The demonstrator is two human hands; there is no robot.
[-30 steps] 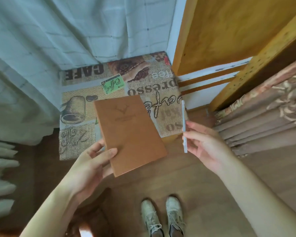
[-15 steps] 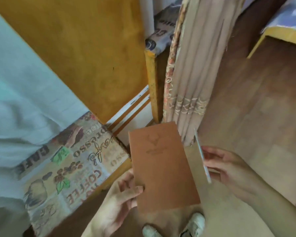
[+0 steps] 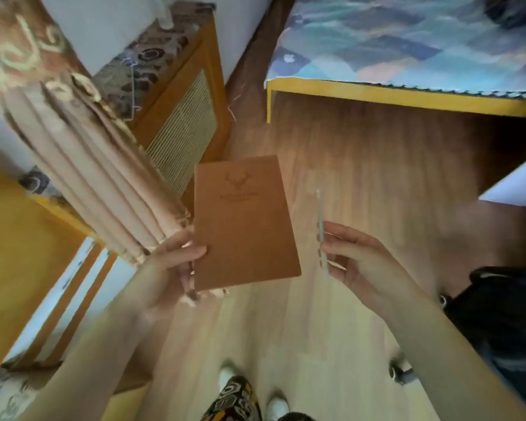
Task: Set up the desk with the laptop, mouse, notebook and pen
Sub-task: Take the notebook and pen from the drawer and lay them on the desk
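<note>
A brown notebook (image 3: 243, 220) with a stamped antler emblem is held upright in the air over the wooden floor. My left hand (image 3: 176, 265) grips its lower left edge, thumb on the cover. A slim white pen (image 3: 320, 229) points away from me, pinched in the fingers of my right hand (image 3: 359, 262), a hand's width to the right of the notebook. The desk (image 3: 407, 98), with a yellow edge and a blue patterned cover, stands ahead at the upper right. No laptop or mouse is in view.
A bunched beige curtain (image 3: 91, 165) hangs at the left, touching my left hand. Behind it stands a wooden radiator cover (image 3: 182, 129). A black office chair (image 3: 504, 323) with a castor (image 3: 398, 373) sits at the right. My feet are below on the floor.
The view has swung right, from the coffee-print bench and curtain to the desk. Both hands keep the same hold on notebook and pen.
</note>
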